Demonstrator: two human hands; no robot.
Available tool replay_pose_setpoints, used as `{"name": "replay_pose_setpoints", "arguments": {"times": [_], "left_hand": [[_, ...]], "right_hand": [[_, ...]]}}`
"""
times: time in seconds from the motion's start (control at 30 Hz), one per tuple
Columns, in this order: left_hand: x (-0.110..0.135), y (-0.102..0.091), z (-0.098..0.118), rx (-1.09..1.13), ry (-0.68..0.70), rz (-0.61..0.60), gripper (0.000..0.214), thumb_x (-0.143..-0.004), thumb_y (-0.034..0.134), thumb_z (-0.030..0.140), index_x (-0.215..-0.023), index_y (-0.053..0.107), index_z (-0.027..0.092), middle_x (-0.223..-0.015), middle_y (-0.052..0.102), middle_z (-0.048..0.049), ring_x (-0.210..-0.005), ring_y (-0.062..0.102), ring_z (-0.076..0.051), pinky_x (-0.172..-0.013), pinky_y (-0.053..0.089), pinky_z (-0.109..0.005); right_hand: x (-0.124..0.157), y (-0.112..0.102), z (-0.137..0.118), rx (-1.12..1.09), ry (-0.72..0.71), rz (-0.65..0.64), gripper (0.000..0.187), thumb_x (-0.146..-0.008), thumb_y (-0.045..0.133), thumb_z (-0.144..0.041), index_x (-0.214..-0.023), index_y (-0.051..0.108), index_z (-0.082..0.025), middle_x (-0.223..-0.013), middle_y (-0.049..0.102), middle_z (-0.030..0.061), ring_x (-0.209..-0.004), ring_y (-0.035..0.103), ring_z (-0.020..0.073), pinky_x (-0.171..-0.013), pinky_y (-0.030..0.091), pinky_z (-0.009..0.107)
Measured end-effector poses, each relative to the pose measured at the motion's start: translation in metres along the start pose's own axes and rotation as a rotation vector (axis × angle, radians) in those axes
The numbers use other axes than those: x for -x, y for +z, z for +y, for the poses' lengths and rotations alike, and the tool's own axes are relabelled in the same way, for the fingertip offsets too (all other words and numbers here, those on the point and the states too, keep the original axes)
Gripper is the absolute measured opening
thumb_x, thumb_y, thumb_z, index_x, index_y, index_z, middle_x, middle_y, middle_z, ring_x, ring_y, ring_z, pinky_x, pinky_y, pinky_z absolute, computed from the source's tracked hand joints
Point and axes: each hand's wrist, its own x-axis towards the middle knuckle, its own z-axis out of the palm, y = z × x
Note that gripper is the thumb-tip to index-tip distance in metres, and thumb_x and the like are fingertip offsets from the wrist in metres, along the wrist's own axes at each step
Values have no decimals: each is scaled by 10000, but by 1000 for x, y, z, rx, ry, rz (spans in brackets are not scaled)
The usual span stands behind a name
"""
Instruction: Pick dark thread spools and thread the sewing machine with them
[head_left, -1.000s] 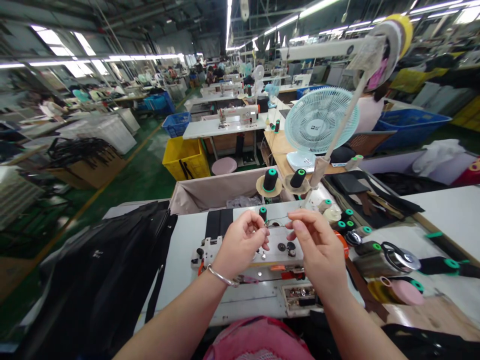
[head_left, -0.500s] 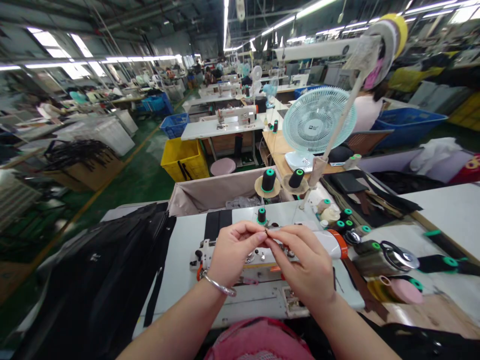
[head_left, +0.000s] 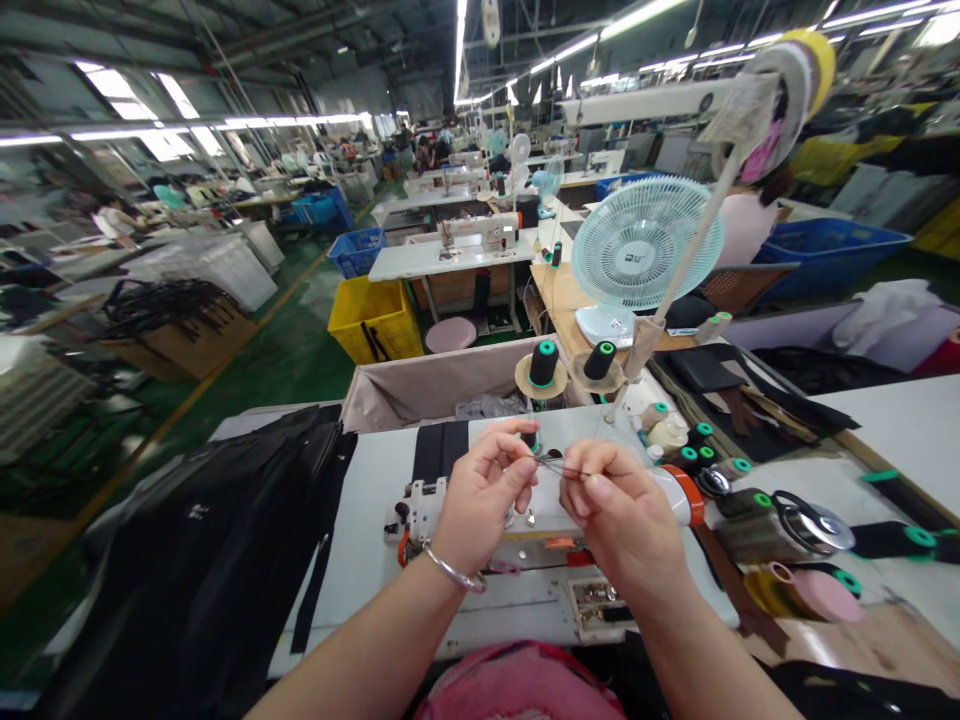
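Dark thread [head_left: 553,465] stretches between my two hands, above the sewing machine. My left hand [head_left: 491,490], with a silver bangle at the wrist, pinches one end between thumb and fingertips. The other end is gripped by my right hand [head_left: 619,505], its fingers curled and thumb pressed against them. Beneath them lies the white sewing machine [head_left: 517,550] with an orange handwheel [head_left: 684,492], partly hidden by both hands. Just behind, two black thread cones [head_left: 544,364] stand on discs, and a smaller cone is mostly covered by my left fingers.
Black fabric pieces [head_left: 202,540] are piled to the left. A pale blue fan [head_left: 645,245] and a slanting pole [head_left: 701,230] rise at the back right. Thread cones and a steel flask [head_left: 780,530] crowd the right side. Beyond the machine sits a fabric-lined bin [head_left: 405,388].
My hands were together at the fingertips and have moved apart, with thread now visible between them. The right hand has turned and its fingers have curled in. The view has shifted slightly.
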Motion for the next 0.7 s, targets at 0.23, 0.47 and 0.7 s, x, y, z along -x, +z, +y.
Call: {"name": "replay_pose_setpoints", "arguments": {"times": [0.23,0.47,0.7], "left_hand": [[-3,2,3,-40,-42,-47,160,-940,541,314,-901,504,164,-784,618,-18,-599,545,-93,-507,450,-205],[-8,-4,-1,59,-166,-60,208,-919,573,365,-956,517,168,-724,594,5,-565,525,-81,-464,419,-173],[-16,-10,1,-31,-324,-151,383,-833,668,433,-1048,644,117,-662,602,-6,-490,527,-86,-439,448,-197]], "right_hand": [[6,4,-17,-171,92,-1,132,-919,472,-310,-819,440,-230,-700,361,-42,-496,285,89,-458,275,238],[9,-19,-19,676,179,32,183,-903,585,-375,-1040,579,-254,-697,486,-30,-621,460,134,-567,359,281],[15,-14,-33,979,95,-143,144,-918,563,-309,-808,615,-233,-743,543,-12,-710,510,147,-650,381,313]]}}
